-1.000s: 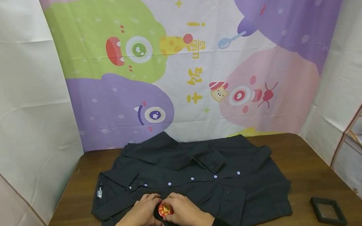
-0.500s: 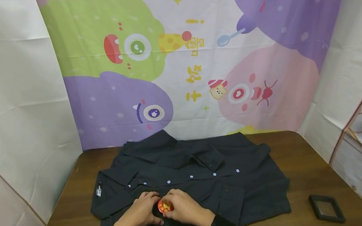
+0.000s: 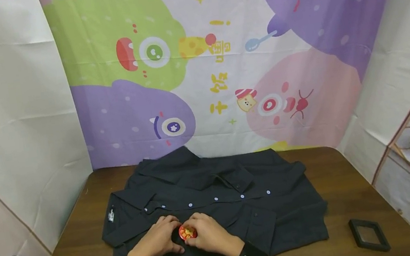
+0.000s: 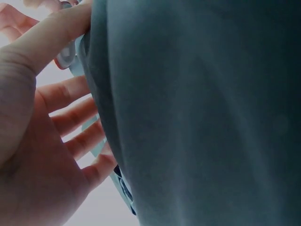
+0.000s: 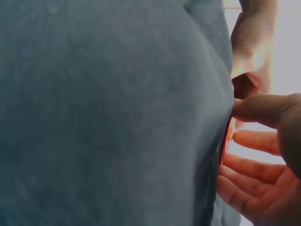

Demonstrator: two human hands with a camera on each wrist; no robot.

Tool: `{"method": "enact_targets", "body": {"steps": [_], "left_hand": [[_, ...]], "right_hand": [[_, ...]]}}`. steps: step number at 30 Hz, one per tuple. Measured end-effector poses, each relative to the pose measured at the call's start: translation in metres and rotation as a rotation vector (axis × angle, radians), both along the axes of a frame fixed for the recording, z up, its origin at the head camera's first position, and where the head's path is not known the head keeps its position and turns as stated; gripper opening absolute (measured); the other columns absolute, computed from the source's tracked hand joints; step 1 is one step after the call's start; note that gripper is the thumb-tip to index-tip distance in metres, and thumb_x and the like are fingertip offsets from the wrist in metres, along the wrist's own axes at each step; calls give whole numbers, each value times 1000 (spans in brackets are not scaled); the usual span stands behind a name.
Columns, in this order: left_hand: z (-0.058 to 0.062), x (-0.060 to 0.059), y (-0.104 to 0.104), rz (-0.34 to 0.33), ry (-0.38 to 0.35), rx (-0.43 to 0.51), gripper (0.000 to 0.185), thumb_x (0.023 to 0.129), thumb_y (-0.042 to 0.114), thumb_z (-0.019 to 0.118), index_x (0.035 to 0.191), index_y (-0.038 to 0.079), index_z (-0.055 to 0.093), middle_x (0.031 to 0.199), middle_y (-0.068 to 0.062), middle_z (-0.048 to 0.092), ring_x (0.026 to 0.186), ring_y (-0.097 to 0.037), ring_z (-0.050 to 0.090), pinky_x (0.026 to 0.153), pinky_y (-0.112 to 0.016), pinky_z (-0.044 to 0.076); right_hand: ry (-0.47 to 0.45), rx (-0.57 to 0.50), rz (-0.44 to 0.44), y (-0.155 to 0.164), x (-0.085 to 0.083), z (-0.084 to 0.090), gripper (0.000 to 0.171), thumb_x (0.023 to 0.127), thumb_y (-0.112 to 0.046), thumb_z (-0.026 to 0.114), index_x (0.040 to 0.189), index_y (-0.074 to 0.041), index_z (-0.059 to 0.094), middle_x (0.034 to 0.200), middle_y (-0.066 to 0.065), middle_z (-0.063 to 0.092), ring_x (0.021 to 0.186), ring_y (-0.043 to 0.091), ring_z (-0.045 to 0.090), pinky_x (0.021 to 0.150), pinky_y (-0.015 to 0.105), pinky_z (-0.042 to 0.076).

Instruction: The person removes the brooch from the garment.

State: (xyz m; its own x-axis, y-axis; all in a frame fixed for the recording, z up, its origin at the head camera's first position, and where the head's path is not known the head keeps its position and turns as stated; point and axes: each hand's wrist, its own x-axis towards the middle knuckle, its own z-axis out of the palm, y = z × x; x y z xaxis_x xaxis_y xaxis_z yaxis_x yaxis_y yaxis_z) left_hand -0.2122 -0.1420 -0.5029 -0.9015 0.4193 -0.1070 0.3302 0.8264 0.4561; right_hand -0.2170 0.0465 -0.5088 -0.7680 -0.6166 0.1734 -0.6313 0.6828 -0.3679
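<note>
From where I'm standing, a dark button-up shirt (image 3: 216,201) is spread flat over most of the brown table (image 3: 340,178), and a small black frame (image 3: 368,234) lies well off toward the right corner. Both hands meet on the shirt's near side: the left hand (image 3: 159,242) and right hand (image 3: 209,235) each pinch a little red-and-yellow badge (image 3: 187,232) between them. The wrist cams only give fabric up close, fingers (image 4: 70,120) pressed to it; a red sliver (image 5: 226,136) there is probably the badge's edge.
</note>
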Motion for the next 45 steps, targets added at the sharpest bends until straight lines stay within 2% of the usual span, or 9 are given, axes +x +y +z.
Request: {"method": "enact_targets", "body": {"steps": [6,16,26,37,45], "left_hand": [[-1,0,-1,-13,38,14,61,65,31,89,112,0,66,119,-12,61,113,-32,53,96,-55,45],[-4,2,-1,-3,15,34,58,67,31,88,113,3,67,119,-10,61,112,-29,54,96,-52,46],[-3,3,-1,7,28,58,56,69,32,87,115,6,67,120,-10,63,112,-27,56,97,-51,47],[-3,3,-3,-2,89,55,48,72,34,84,111,11,69,113,-2,66,105,-20,57,92,-46,49],[0,2,-2,-1,113,63,46,75,33,83,113,11,69,114,-3,67,105,-20,58,92,-46,50]], "right_hand": [[17,-16,7,1,-1,2,34,78,-27,80,109,-14,72,100,-3,65,87,5,58,77,19,49],[23,-34,21,4,0,0,33,78,-25,79,109,-13,72,100,-2,65,86,5,58,76,18,49],[3,-40,17,6,1,3,33,78,-25,79,108,-14,72,99,-3,65,84,3,56,75,17,48],[8,-39,0,8,4,5,32,79,-26,79,108,-14,73,98,-4,64,85,4,56,75,18,48],[-3,-43,-34,8,3,5,31,79,-26,80,107,-15,73,99,-3,64,86,5,57,77,20,49]]}}
